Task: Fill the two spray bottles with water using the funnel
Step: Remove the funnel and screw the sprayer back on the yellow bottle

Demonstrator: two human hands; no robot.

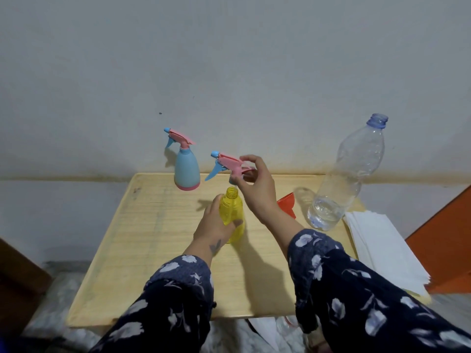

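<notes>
A yellow spray bottle (232,212) stands uncapped in the middle of the wooden table (153,238). My left hand (216,225) grips its body. Just above its open neck, my right hand (254,182) holds a pink and blue spray head (226,164) lifted clear of the bottle. A blue spray bottle (186,169) with its own pink head on stands at the back of the table. An orange funnel (286,203) lies on the table behind my right wrist, partly hidden. A large clear water bottle (344,179) stands uncapped at the right with a little water at its bottom.
A stack of white paper napkins (382,245) lies at the table's right edge. An orange piece of furniture (446,238) stands to the right. The wall runs close behind the table. Cloth and a plastic item lie below the table's front edge.
</notes>
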